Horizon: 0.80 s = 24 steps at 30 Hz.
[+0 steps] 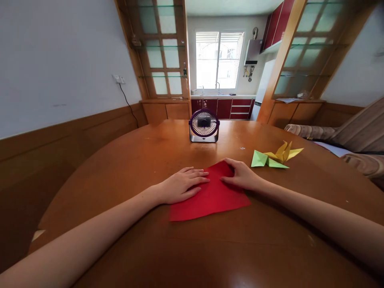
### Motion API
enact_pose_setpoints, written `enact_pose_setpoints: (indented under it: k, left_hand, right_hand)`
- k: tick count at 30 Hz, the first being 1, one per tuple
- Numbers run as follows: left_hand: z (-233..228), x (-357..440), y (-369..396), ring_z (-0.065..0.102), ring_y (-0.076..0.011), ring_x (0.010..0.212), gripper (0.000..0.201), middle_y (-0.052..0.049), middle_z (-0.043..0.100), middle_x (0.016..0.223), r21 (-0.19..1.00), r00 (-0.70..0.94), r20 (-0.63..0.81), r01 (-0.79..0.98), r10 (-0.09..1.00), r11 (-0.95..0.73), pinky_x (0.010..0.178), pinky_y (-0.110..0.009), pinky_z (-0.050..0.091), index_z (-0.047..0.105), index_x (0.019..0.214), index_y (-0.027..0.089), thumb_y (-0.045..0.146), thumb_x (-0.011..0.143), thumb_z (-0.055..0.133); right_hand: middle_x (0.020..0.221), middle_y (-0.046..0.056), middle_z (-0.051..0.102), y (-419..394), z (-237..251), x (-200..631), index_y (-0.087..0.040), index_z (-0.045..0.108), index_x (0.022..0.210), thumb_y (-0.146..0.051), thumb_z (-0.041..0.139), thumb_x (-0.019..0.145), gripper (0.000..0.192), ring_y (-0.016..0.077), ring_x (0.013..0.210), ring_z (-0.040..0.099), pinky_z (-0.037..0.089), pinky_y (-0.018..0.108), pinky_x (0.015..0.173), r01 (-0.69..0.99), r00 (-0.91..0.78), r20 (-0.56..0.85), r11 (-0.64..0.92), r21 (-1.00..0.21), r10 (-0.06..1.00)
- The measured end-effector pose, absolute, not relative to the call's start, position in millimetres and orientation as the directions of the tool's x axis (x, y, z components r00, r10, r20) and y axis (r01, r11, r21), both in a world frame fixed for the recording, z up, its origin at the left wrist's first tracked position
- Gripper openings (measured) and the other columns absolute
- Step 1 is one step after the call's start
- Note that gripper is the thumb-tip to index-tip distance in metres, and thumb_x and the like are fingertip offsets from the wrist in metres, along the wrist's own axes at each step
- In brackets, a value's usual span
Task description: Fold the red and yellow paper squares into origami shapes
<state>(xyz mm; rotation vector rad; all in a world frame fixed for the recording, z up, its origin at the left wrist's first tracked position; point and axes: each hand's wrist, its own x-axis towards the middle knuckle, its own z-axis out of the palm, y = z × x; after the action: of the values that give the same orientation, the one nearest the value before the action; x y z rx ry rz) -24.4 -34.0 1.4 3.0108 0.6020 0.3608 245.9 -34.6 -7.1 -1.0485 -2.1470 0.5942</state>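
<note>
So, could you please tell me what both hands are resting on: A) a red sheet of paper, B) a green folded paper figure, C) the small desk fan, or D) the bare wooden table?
A: the left hand and right hand both lie flat on the red sheet of paper.

Left hand (182, 185) flat on the red paper (210, 198), right hand (240, 174) pressing its far corner, near the table (126, 168) middle. Small fan (204, 125) toward the far edge; green (264, 160) and yellow (284, 153) folded paper toward the right edge.
</note>
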Motion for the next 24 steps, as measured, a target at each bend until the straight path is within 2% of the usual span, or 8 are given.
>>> enact_pose_setpoints:
  k: [3,5,7,10,14,18,24]
  left_hand:
    - [1,-24,-34,0.042,-0.0231,0.135,0.04,-0.007,0.047,0.145,0.087,0.899,0.215,0.372,0.382,-0.924,0.114,-0.047,0.027,0.047,0.137,0.026,0.029,0.099,0.039]
    - [1,-24,-34,0.042,-0.0239,0.135,0.04,-0.007,0.047,0.145,0.084,0.899,0.208,0.377,0.386,-0.923,0.113,-0.048,0.027,0.047,0.138,0.026,0.03,0.098,0.04]
    - [1,-25,-34,0.041,-0.0254,0.136,0.043,-0.008,0.046,0.146,0.08,0.901,0.2,0.376,0.384,-0.923,0.114,-0.049,0.027,0.046,0.139,0.025,0.034,0.098,0.043]
    - [3,-25,-36,0.041,-0.0277,0.135,0.047,-0.01,0.045,0.146,0.073,0.905,0.2,0.369,0.376,-0.926,0.113,-0.05,0.026,0.047,0.139,0.025,0.043,0.096,0.047]
    - [4,-25,-37,0.048,-0.0261,0.128,0.038,-0.01,0.054,0.138,0.05,0.908,0.27,0.319,0.32,-0.946,0.113,-0.048,0.029,0.057,0.129,0.025,0.04,0.096,0.047]
    - [4,-26,-37,0.056,-0.0249,0.116,0.034,-0.01,0.061,0.127,0.054,0.903,0.339,0.261,0.264,-0.964,0.105,-0.043,0.039,0.061,0.124,0.024,0.038,0.095,0.049]
    - [4,-26,-38,0.06,-0.0231,0.107,0.03,-0.011,0.063,0.12,0.099,0.894,0.354,0.256,0.275,-0.962,0.094,-0.037,0.046,0.062,0.116,0.02,0.038,0.094,0.051]
  right_hand:
    - [0.088,0.004,0.067,-39,-6,243,-0.016,0.058,0.094,-0.021,0.067,0.073,0.024,0.0174,0.074,0.062,0.049,0.027,0.064,0.522,-0.421,0.327,0.521,-0.676,0.846]
    - [0.086,0.004,0.067,-42,-5,242,-0.016,0.057,0.091,-0.021,0.065,0.075,0.018,0.0169,0.073,0.061,0.048,0.027,0.063,0.531,-0.429,0.345,0.542,-0.651,0.835]
    - [0.087,0.004,0.065,-45,-5,243,-0.016,0.058,0.092,-0.02,0.062,0.078,0.015,0.0167,0.074,0.059,0.047,0.027,0.064,0.55,-0.471,0.39,0.609,-0.571,0.791]
    - [0.09,0.007,0.063,-48,-6,245,-0.015,0.059,0.104,-0.018,0.056,0.082,0.022,0.0177,0.077,0.057,0.047,0.03,0.069,0.551,-0.583,0.456,0.739,-0.387,0.673]
    - [0.093,0.01,0.06,-49,-8,252,-0.016,0.058,0.121,-0.015,0.048,0.088,0.034,0.0194,0.082,0.057,0.049,0.033,0.075,0.495,-0.701,0.465,0.839,-0.228,0.54]
    - [0.11,0.013,0.057,-50,-8,259,-0.02,0.051,0.135,-0.014,0.047,0.09,0.045,0.0223,0.1,0.057,0.05,0.039,0.087,0.413,-0.756,0.457,0.883,-0.221,0.468]
    - [0.13,0.015,0.052,-53,-5,261,-0.022,0.05,0.138,-0.022,0.051,0.092,0.045,0.0243,0.119,0.052,0.046,0.044,0.099,0.33,-0.795,0.45,0.913,-0.239,0.406]
